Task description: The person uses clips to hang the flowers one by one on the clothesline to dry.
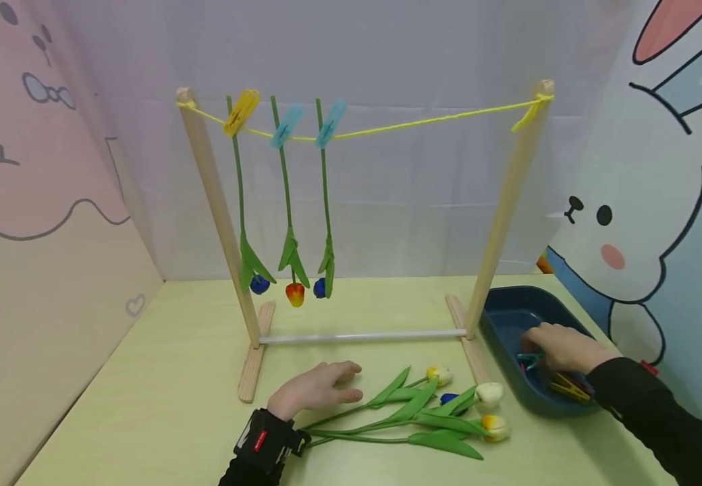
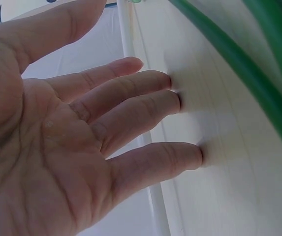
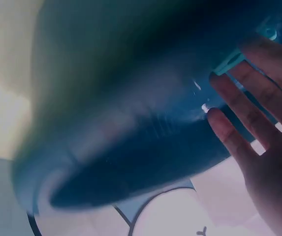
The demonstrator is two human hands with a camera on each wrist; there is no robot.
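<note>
My left hand (image 1: 317, 390) hovers low over the table, fingers loosely extended and holding nothing. In the left wrist view its fingertips (image 2: 192, 155) meet the pale tabletop beside green stems (image 2: 229, 51). Artificial tulips (image 1: 412, 413) in white, yellow and blue lie just right of that hand. Inside a dark blue basin (image 1: 527, 294), my right hand (image 1: 560, 345) reaches down, its fingers spread at a teal clothespin (image 3: 229, 61). Its thumb is hidden. A yellow clothespin (image 1: 570, 387) lies in the basin below the wrist.
A wooden stand (image 1: 511, 196) holds a yellow string (image 1: 424, 123) across its posts. Three tulips (image 1: 294, 293) hang head down from it by one yellow clothespin (image 1: 242, 112) and two light blue clothespins (image 1: 330, 124). A white bar (image 1: 363, 337) joins the stand's feet.
</note>
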